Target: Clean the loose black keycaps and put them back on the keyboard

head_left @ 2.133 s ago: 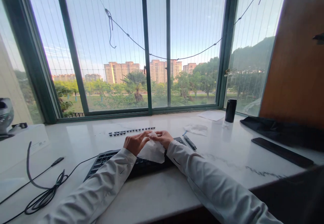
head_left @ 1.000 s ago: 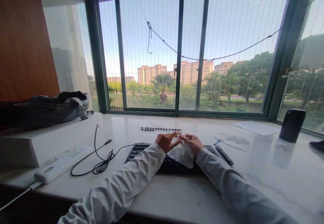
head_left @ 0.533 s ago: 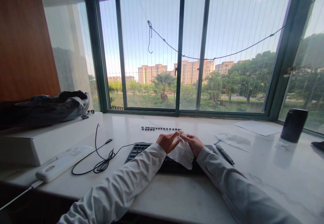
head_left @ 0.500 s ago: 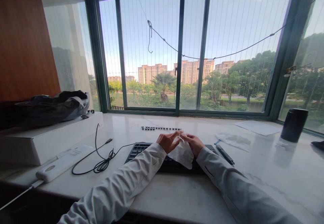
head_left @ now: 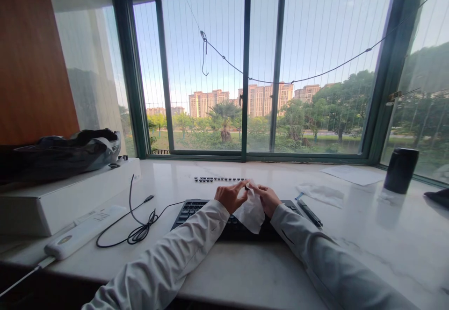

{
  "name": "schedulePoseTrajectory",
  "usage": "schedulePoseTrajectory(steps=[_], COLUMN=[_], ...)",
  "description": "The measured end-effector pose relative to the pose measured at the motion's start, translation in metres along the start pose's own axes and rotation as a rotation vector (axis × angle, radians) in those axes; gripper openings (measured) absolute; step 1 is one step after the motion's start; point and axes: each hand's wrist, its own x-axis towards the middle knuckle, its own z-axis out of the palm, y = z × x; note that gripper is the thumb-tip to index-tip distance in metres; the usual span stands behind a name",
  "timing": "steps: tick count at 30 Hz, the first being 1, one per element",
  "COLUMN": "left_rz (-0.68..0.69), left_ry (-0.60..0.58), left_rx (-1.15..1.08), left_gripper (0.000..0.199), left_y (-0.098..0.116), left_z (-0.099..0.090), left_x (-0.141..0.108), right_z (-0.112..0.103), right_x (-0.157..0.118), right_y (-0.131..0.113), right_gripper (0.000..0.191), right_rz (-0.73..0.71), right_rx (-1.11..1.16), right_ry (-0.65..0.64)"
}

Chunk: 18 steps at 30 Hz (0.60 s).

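Observation:
Above the black keyboard (head_left: 187,211), my two hands meet at their fingertips. My left hand (head_left: 229,197) is closed in a pinch on a small dark keycap (head_left: 246,188), which shows only in part. A thin white wipe (head_left: 251,214) hangs from the fingers of my right hand (head_left: 268,199), which is closed on its upper end. The wipe touches the keycap and covers part of the keyboard. Behind my hands, several loose black keycaps (head_left: 213,179) lie in two rows on the white counter (head_left: 224,265).
A coiled cable (head_left: 140,228) and a white power strip (head_left: 84,230) lie left, before a white box (head_left: 70,198) bearing a dark bag. At right are a dark pen-like tool (head_left: 309,212), a crumpled clear wrapper (head_left: 322,194), paper (head_left: 352,174) and a black cylinder (head_left: 401,169).
The view has shifted slightly. My left fingertips have turned a little, and a dark keycap now shows between them. The wipe remains in my right hand.

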Motion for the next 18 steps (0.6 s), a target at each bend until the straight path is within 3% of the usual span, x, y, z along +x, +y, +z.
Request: schedulePoseTrajectory(steps=[8,18], left_rz=[0.092,0.071], left_ry=[0.041,-0.084], left_rx=[-0.059,0.015], left_gripper=[0.043,0.048], left_y=[-0.0046,-0.0027], left_z=[0.0065,0.0033], left_x=[-0.0030,-0.0010], right_z=[0.0005,0.0023], right_x=[-0.0022,0.0009], right_y=[-0.0015,0.0010], right_gripper=[0.040,0.029], right_rz=[0.007,0.028], right_rx=[0.049,-0.085], right_ry=[-0.097,-0.071])
